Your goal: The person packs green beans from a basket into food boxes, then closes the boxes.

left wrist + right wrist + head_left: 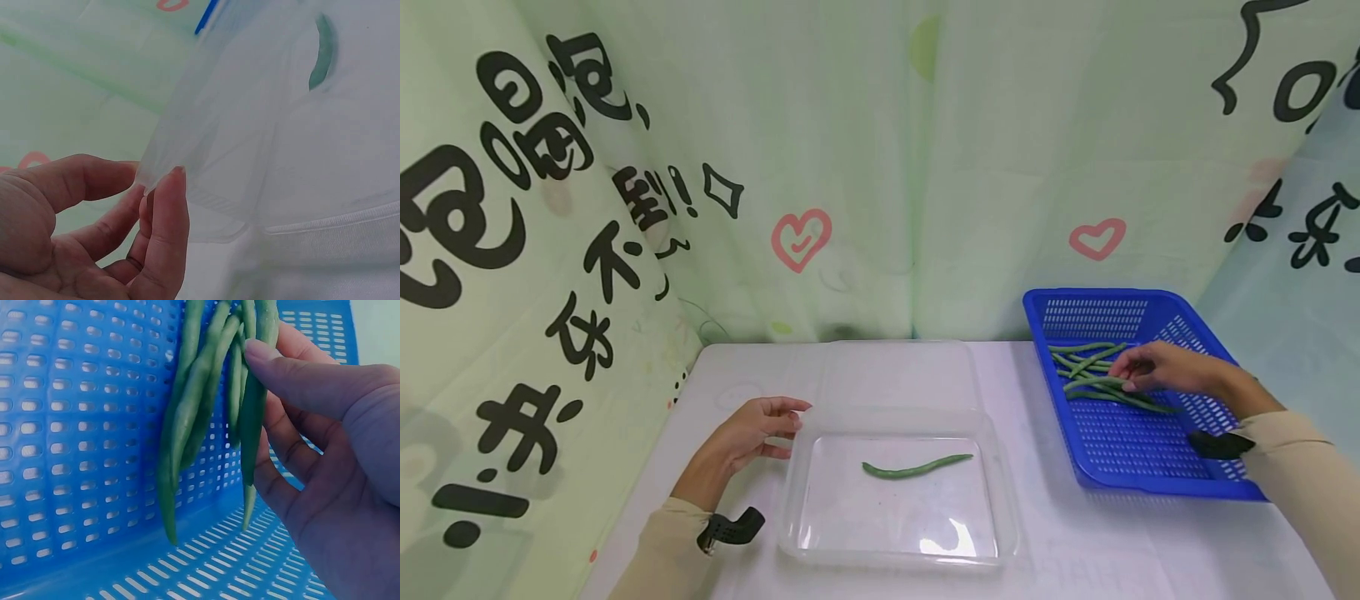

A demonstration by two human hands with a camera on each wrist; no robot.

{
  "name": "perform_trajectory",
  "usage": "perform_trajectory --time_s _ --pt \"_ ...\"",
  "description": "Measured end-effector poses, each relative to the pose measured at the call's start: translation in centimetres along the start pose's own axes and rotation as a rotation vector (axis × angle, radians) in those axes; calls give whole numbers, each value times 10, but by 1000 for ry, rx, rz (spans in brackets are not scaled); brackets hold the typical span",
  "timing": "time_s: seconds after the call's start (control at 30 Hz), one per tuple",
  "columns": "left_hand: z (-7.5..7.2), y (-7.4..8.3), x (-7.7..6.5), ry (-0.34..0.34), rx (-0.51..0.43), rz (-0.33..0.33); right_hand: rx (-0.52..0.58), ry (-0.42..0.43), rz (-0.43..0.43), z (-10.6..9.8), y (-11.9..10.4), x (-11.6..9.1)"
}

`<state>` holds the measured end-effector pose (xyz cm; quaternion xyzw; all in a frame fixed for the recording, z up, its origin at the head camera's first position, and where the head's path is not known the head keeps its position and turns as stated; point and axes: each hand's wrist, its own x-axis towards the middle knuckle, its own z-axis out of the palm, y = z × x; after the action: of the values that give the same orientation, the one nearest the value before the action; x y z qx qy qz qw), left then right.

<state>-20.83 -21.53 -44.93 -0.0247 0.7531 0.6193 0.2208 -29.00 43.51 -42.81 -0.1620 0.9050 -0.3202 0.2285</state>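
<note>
My left hand (747,440) pinches the upper left corner of a clear plastic container (891,419); in the left wrist view the thumb and fingers (169,228) meet at its rim. One slightly curved green bean (916,468) lies on the container's floor. Over to the right, my right hand (1176,372) reaches inside a blue perforated basket (1120,454). Between its thumb and fingers it pinches a green bean (253,428), seen close up in the right wrist view. Several other green beans (190,403) lie beside it in the basket.
Container and basket stand side by side on a white-covered table (1030,533). A pale green curtain (985,167) with lettering and hearts hangs behind and to the left. Black straps (735,527) sit on both wrists.
</note>
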Motion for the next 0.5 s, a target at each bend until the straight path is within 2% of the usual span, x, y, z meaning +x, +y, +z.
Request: perform_trajectory --time_s 0.33,0.5 --pt "1 2 -1 7 10 -4 44 17 -23 -4 -10 -12" --pt "0 2 0 7 4 -9 33 23 -46 -7 -15 -17"
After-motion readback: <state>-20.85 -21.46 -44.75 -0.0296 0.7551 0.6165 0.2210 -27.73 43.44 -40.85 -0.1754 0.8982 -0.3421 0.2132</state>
